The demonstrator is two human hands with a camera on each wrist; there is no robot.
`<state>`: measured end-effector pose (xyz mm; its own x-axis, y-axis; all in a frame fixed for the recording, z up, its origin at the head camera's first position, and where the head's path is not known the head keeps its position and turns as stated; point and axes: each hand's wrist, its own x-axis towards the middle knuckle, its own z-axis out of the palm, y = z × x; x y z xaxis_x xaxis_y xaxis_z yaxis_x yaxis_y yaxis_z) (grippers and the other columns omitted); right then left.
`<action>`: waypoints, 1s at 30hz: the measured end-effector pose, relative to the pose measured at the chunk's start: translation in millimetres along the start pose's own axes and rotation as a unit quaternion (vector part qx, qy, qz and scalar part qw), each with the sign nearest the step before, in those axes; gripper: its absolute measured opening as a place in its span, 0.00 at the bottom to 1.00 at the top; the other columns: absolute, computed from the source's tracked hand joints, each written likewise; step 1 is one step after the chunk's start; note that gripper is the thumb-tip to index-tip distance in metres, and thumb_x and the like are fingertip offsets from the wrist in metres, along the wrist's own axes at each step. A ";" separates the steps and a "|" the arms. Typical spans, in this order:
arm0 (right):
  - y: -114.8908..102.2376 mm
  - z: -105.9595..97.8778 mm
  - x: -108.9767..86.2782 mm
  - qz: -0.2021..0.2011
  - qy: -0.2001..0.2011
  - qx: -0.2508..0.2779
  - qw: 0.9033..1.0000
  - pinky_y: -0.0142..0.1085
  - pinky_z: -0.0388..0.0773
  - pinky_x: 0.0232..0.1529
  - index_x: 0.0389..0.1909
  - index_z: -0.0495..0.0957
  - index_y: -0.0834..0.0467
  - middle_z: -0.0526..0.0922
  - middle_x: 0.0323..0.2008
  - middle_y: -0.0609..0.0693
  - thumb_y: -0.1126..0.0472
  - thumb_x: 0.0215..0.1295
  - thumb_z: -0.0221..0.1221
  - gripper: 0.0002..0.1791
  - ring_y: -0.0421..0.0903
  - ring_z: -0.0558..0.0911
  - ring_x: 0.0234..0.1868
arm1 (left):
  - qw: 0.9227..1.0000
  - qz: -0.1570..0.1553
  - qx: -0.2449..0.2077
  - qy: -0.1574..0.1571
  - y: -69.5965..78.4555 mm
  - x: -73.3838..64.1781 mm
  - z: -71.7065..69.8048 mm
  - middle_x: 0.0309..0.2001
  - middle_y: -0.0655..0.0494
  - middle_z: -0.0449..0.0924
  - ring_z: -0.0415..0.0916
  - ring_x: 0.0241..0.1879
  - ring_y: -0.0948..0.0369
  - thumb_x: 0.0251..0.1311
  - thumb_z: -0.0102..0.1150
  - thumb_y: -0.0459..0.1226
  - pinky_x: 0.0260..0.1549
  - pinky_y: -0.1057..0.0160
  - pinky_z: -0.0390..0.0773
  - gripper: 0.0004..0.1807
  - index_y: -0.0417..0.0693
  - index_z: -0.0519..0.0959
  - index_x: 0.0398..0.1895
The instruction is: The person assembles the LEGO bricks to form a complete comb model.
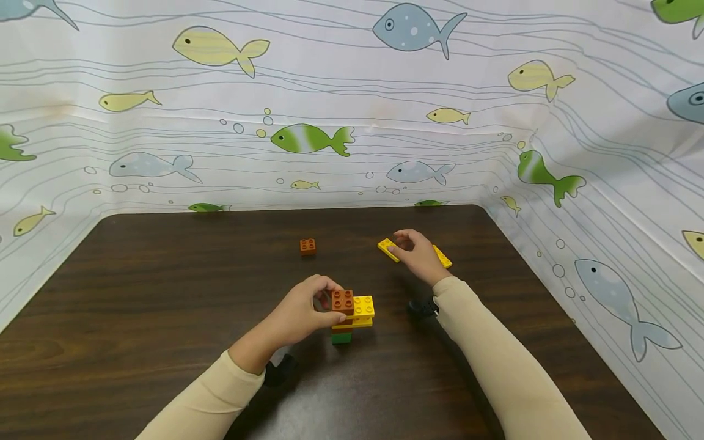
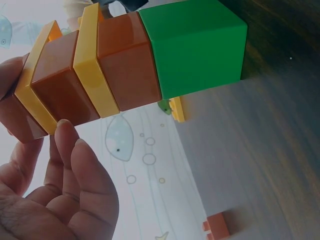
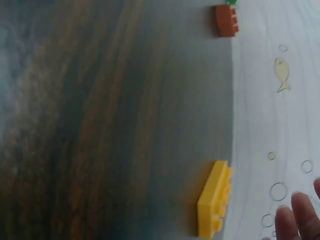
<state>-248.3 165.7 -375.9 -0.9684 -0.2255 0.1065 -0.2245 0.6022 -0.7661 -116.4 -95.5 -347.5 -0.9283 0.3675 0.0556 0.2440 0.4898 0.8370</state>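
Note:
A tower of toy building bricks (image 1: 343, 301) stands near the middle of the table. From the bottom it has a green brick (image 2: 200, 47), then brown bricks alternating with yellow plates (image 2: 92, 60) that jut out to the right. My left hand (image 1: 299, 311) holds the tower's upper part between thumb and fingers, around the top brown brick (image 2: 22, 117). Farther back on the right, my right hand (image 1: 419, 255) hovers with loosely bent fingers between two yellow plates. Its fingertips are right at the left yellow plate (image 1: 387, 249); the right yellow plate (image 1: 442, 257) is partly hidden behind the hand.
A single brown brick (image 1: 308, 247) lies toward the back of the dark wooden table (image 1: 181, 275). A white cloth printed with fish (image 1: 319, 91) rises behind the table and along its sides.

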 end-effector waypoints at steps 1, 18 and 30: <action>1.2 0.8 2.1 0.007 -0.002 -0.009 1.000 0.51 0.70 0.58 0.62 0.68 0.65 0.74 0.55 0.62 0.57 0.68 0.59 0.26 0.57 0.73 0.56 | 1.000 -0.001 0.000 0.000 -0.1 -0.2 -0.1 0.38 0.54 0.72 0.69 0.37 0.57 0.54 0.69 0.35 0.32 0.61 0.73 0.17 0.42 0.77 0.47; 8.0 7.1 23.9 0.091 -0.049 -0.105 0.989 0.52 0.67 0.61 0.65 0.65 0.65 0.69 0.61 0.65 0.55 0.68 0.58 0.30 0.60 0.69 0.62 | 1.000 0.008 -0.001 -0.001 -1.7 -0.6 -0.1 0.39 0.55 0.72 0.70 0.37 0.58 0.55 0.69 0.36 0.32 0.62 0.74 0.17 0.43 0.77 0.46; 8.8 7.4 30.3 0.122 -0.078 -0.158 0.977 0.53 0.66 0.62 0.67 0.64 0.66 0.68 0.63 0.66 0.54 0.68 0.58 0.32 0.61 0.69 0.63 | 1.000 0.010 -0.004 -0.005 -1.4 -0.9 -0.7 0.39 0.54 0.72 0.69 0.37 0.57 0.55 0.69 0.35 0.33 0.63 0.74 0.17 0.43 0.76 0.47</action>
<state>-278.8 158.5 -384.1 -0.9744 -0.1456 -0.1713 -0.0359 0.8528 -0.5210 -116.2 -97.1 -348.3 -0.9206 0.3848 0.0672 0.2603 0.4762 0.8399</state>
